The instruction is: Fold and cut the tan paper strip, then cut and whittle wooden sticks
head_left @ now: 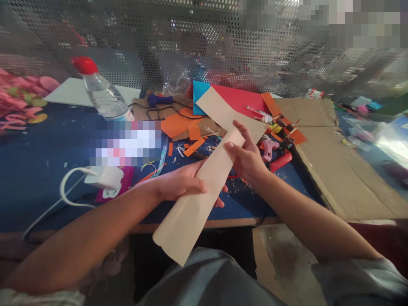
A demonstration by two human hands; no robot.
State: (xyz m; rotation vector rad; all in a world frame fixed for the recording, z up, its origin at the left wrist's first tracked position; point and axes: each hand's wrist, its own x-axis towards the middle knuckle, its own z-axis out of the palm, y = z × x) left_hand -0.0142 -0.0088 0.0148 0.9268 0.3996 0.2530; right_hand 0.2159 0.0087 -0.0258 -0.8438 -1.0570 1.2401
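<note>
A long beige sheet of paper [191,212], its edges curled into a loose roll, slants across the view above the table's front edge. My left hand [188,182] grips its middle, thumb on top and fingers underneath. At the far end my right hand [248,157] pinches the paper, with the thumb on its face and fingers behind. Beyond the hands lies another beige sheet [219,106] over a red sheet [242,100] and a blue sheet [200,95]. A pink glue gun [270,148] and a red tube-shaped thing [281,160] rest just right of my right hand.
Orange paper pieces [177,123] and scraps litter the middle. On the left stand a water bottle [103,95] and a white charger [103,176] in a pink socket block; pink cutouts [22,97] pile beyond. Cardboard [344,170] covers the right side. A perforated metal screen [153,42] rises behind.
</note>
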